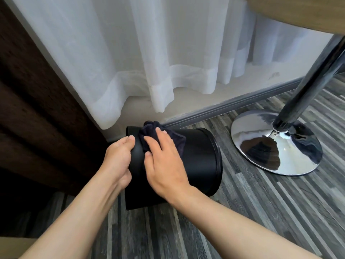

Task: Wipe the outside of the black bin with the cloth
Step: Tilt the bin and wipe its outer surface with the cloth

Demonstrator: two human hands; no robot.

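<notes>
Two bare forearms reach in from the bottom edge toward the black bin [199,156], which lies tipped on its side on the grey wood-pattern floor [261,212], one end pointing left and the ringed end pointing right. At the bin's left end, the left hand [117,159] grips the edge, its fingers [130,140] curled together over the rim. Over the bin's upper side lies the right hand [164,163], fingers spread apart and pressing a dark cloth [149,131] flat against the outer wall; the cloth bunches up beyond the fingertips. Behind the bin hangs a white sheer curtain [149,53], and well to its right stands a chrome pedestal base [276,144].
</notes>
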